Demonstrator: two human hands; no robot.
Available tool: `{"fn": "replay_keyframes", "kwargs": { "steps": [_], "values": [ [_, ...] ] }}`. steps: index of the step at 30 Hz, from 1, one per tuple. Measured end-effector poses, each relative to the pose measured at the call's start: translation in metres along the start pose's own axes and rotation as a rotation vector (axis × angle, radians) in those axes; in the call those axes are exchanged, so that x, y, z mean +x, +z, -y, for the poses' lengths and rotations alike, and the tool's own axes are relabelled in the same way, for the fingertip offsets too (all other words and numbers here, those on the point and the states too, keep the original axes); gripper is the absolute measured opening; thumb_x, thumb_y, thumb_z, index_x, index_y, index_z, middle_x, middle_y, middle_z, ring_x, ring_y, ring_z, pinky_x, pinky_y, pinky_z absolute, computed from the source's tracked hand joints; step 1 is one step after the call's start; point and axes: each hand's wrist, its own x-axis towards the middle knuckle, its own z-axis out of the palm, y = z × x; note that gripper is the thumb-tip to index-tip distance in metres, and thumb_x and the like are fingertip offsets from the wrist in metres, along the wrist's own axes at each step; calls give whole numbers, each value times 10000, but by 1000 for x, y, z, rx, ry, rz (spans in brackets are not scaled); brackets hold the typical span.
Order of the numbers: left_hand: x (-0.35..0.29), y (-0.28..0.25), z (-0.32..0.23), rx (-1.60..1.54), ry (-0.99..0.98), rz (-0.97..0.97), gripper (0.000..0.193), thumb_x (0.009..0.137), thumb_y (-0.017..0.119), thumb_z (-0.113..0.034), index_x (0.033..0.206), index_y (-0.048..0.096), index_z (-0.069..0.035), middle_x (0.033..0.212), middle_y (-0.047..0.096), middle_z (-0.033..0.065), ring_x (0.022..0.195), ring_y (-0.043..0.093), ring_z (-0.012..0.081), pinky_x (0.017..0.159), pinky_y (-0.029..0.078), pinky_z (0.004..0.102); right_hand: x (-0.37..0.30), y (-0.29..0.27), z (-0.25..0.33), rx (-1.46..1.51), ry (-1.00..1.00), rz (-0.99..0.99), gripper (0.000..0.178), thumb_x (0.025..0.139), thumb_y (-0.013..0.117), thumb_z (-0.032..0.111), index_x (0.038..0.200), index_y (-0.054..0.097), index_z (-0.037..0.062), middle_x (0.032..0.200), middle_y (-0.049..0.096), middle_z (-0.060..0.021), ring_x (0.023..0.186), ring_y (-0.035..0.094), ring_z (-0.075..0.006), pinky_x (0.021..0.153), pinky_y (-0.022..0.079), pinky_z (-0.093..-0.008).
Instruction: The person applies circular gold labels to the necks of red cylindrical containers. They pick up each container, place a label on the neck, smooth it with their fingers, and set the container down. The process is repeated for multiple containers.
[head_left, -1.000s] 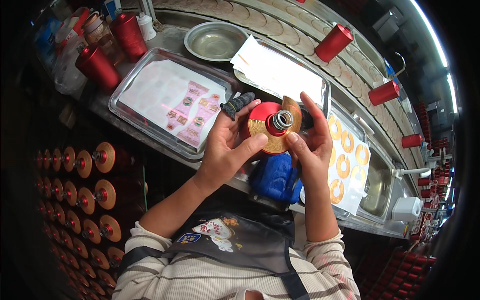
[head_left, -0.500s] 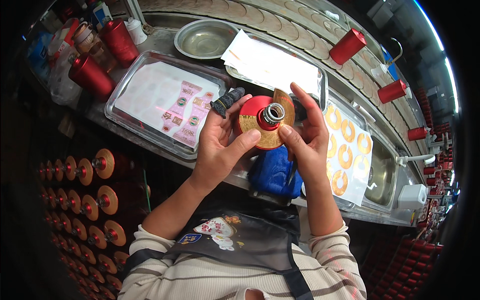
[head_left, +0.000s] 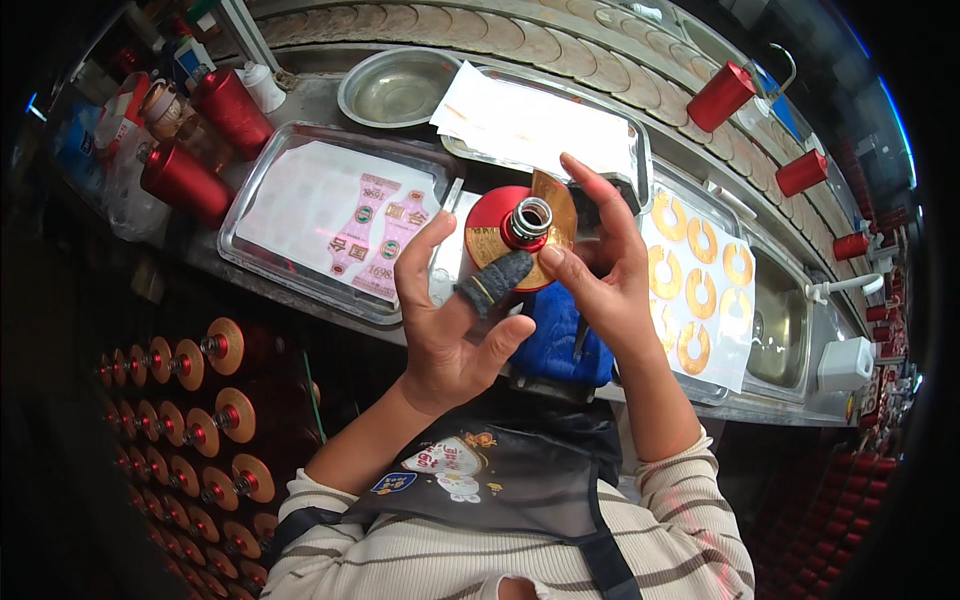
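In front of me is a red bottle (head_left: 488, 210), its open threaded neck facing up. A gold ring-shaped label (head_left: 486, 243) lies partly against its shoulder, and one end stands up off it on the right. My right hand (head_left: 615, 295) grips the bottle's right side, with the thumb on the label. My left hand (head_left: 438, 345) has its fingers apart. One of its fingers, in a dark grey cloth sleeve (head_left: 497, 280), touches the label's near left part, while the thumb is clear of the bottle. The bottle's lower body is hidden.
At the left a metal tray (head_left: 240, 225) bears pink printed labels (head_left: 362, 235). A white sheet of gold ring labels (head_left: 700, 295) lies at right, near a sink (head_left: 785, 325). A blue cloth (head_left: 565, 340) sits below the bottle. Many capped-neck bottles (head_left: 235, 415) stand lower left.
My left thumb has come off the label and the hand has opened. Its sleeved finger has swung from beyond the bottle's left side onto the label. My right hand keeps its hold.
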Motion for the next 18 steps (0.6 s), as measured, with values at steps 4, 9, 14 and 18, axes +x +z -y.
{"fn": "replay_keyframes", "kwargs": {
  "steps": [4,9,14,18],
  "values": [
    [-3,5,14,101,14,-49,454,980,580,-423,1207,628,-32,1400,379,224,1318,387,370,1103,310,454,-3,-5,8,-4,103,-17,676,851,705,110,1467,433,45,1296,595,-88,756,575,-33,641,462,-187],
    [4,2,37,86,-12,-35,492,1038,462,-380,1347,472,2,1380,416,191,1301,419,318,1096,317,440,5,-1,-25,-103,-291,-69,674,826,717,63,1442,444,37,1346,553,-113,1058,600,-129,714,554,-262],
    [3,-10,27,260,12,-35,496,1062,411,-337,1389,418,35,1406,402,179,1320,419,285,1119,298,429,5,12,-24,-72,-294,-126,670,733,702,132,1349,481,-9,1198,613,-245,1109,615,-399,926,508,-413],
    [-2,-11,26,357,169,63,461,1071,393,-307,1385,423,29,1471,328,174,1367,345,310,1138,264,445,2,9,-28,-96,-293,-209,669,730,699,124,1348,478,-7,1174,621,-241,1081,629,-389,901,516,-413]
  ]
}}
